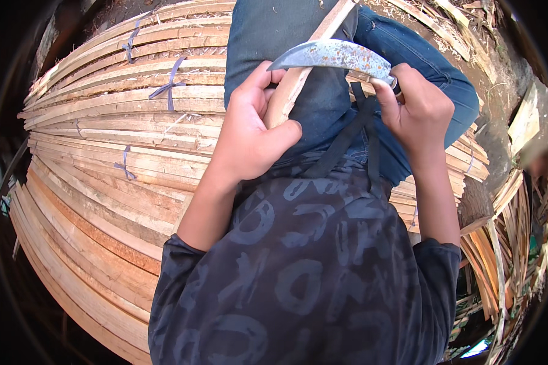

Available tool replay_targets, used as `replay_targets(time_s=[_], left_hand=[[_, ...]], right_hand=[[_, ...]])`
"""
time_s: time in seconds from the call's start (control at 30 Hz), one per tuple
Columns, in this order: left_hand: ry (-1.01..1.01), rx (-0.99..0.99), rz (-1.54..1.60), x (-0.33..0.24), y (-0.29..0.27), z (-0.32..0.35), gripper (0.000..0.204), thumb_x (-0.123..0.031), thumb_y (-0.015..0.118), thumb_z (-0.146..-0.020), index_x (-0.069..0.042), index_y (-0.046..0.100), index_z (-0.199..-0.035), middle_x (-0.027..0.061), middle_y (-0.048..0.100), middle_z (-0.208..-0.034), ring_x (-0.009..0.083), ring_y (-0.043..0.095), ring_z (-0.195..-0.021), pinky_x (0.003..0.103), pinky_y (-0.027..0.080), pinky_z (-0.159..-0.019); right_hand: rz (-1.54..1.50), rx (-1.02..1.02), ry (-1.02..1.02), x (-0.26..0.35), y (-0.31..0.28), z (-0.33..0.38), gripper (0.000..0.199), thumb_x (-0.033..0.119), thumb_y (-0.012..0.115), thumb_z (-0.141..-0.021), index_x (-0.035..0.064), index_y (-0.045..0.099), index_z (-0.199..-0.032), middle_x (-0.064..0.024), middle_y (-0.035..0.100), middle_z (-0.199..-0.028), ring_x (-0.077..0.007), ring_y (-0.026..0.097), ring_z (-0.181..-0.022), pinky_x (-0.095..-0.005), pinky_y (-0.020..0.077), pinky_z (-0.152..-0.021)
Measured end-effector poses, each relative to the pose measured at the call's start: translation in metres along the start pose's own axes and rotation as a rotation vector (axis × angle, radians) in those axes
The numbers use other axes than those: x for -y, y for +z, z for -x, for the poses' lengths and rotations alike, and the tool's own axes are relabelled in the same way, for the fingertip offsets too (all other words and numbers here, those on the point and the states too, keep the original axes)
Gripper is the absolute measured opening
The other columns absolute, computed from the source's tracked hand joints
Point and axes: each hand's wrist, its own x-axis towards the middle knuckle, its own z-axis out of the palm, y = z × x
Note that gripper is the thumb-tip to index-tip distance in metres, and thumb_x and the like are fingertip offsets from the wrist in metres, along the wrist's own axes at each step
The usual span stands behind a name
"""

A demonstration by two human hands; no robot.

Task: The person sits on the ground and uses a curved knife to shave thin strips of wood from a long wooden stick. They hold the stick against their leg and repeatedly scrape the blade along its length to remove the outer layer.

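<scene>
Left hand (252,131) closed around the slat (292,85), which lies across the lap, pointing away from the body. Right hand (417,106) closed on the handle of the curved knife (335,55), blade crossing the slat just beyond the left thumb. Keep thumb behind the edge. Shave away from the body, shallow angle, light strokes. Bundled slats (122,121) stacked at left.

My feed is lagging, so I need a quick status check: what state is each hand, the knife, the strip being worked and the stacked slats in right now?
Left hand: closed around the bamboo strip.
Right hand: closed on the knife's handle.
Knife: curved blade rust-spotted, lying across the strip.
Bamboo strip: held slanting over the lap.
Stacked slats: lying flat, some bundles tied with bluish bands.
</scene>
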Motion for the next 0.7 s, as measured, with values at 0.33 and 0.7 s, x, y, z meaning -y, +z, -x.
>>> replay_targets(time_s=[0.33, 0.7], left_hand=[[-0.053, -0.016, 0.029, -0.004, 0.004, 0.002, 0.033, -0.004, 0.055, -0.065, -0.002, 0.044, -0.096, -0.0046, 0.036, -0.065, 0.0021, 0.029, -0.056, 0.019, 0.024, -0.05], [-0.023, -0.037, -0.035, -0.002, 0.008, 0.006, 0.032, 0.002, 0.054, -0.067, -0.002, 0.043, -0.097, -0.004, 0.038, -0.069, 0.0014, 0.033, -0.059, 0.018, 0.028, -0.051]], right_hand=[[-0.047, -0.023, 0.192, 0.006, -0.003, 0.002, 0.035, 0.041, 0.067, -0.082, 0.0104, 0.055, -0.069, -0.0006, 0.05, -0.051, -0.0197, 0.053, -0.044, -0.0298, 0.0377, -0.041], [0.111, -0.089, 0.317, -0.026, -0.014, -0.016, 0.034, 0.038, 0.064, -0.085, 0.0087, 0.055, -0.071, -0.0029, 0.051, -0.05, -0.0232, 0.052, -0.044, -0.0334, 0.0375, -0.042]])
